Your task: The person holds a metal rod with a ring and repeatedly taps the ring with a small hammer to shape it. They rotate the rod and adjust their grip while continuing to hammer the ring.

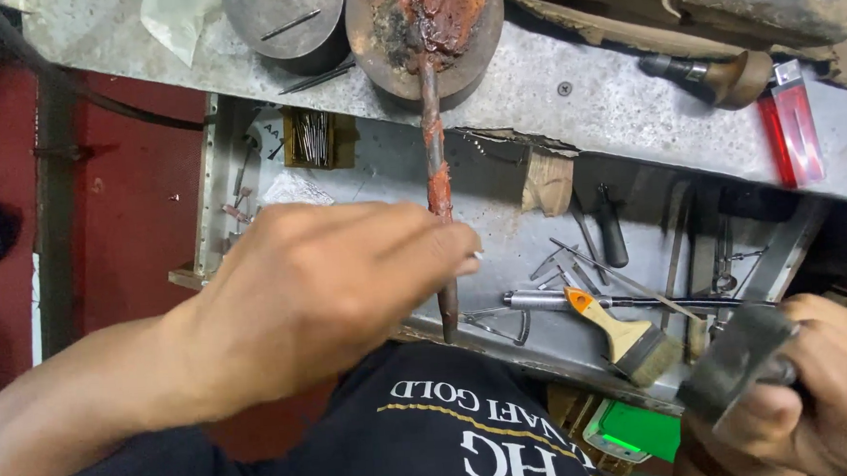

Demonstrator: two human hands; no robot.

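Head view: the fingers (444, 251) of the left hand (320, 292) are closed around a long rod (437, 184) crusted with reddish-brown matter, which is gripped low on its length. The rod stands nearly upright in the picture; its upper end rests in a round dish (374, 38) smeared with the same red paste, and its lower end reaches the front edge of an open drawer (501, 234). The right hand (818, 391) is wrapped shut around a dark grey hammer head (739, 357), held at the lower right, well apart from the rod.

Inside the drawer, a paint brush (627, 338) with an orange and pale handle, metal dividers (505, 325), a black-handled tool (611, 228) and thin metal picks are seen. A small box of needles (314, 139) sits at the drawer's far left corner. On the grey metal table (610, 103) above, a second round dish (282, 18), a red lighter (792, 127) and a wooden-handled tool (724, 75) are laid. A black shirt (434, 431) fills the bottom.
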